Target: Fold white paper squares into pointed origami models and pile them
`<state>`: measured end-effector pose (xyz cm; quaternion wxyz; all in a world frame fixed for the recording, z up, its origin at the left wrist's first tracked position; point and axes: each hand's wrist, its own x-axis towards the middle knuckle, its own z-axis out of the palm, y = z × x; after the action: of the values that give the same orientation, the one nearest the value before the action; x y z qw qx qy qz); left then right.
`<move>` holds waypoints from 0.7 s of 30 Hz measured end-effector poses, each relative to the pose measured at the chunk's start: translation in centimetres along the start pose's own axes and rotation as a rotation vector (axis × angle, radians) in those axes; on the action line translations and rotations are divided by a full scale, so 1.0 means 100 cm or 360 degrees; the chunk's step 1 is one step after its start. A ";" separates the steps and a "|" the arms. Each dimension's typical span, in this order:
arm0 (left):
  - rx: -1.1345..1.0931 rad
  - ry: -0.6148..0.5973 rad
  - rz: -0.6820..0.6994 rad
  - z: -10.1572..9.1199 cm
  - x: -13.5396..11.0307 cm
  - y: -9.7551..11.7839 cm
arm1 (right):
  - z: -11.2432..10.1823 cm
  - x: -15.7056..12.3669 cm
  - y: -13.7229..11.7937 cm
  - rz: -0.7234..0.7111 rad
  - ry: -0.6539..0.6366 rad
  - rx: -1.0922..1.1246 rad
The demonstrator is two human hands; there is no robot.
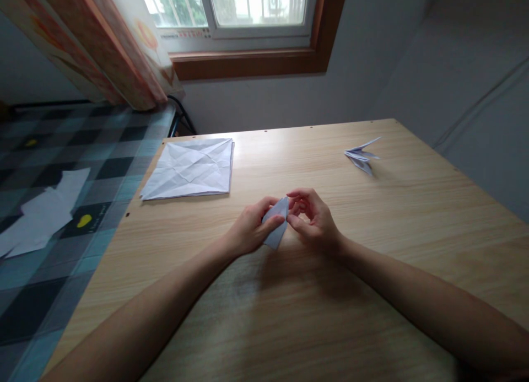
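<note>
- White paper, folded into a small narrow piece (278,210), is held up between the two hands, over the middle of the bench (289,161).
- It should be light and easily creased, stiffer where layers stack; pinching flat near an edge would spare the point.
- Left hand (250,227) pinches it, thumb across the near face.
- Right hand (318,222) is curled at its right edge, thumb and forefinger apart; whether it grips, I cannot tell.
- Pale wood grain carries creased sheets (185,175) far left and a spiky folded paper (360,155) far right.
- Window (256,7) light falls from beyond; chequered cloth (119,134) lies left.
</note>
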<state>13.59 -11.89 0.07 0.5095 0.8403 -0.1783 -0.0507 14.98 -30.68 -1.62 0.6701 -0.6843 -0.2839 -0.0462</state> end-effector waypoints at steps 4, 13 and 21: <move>0.0086 0.0015 -0.0032 0.000 0.000 0.000 | 0.000 0.000 0.001 0.0006 0.0005 -0.0088; 0.0064 -0.0013 0.0004 -0.001 0.001 0.004 | -0.001 0.003 0.002 0.0013 0.0000 -0.0160; 0.0067 -0.0027 0.0015 -0.001 0.001 0.003 | -0.002 0.005 0.003 0.0020 -0.0063 -0.0221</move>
<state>13.67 -11.92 0.37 0.4904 0.8495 -0.1876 -0.0517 15.60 -30.68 -1.68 0.6156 -0.7317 -0.2888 -0.0480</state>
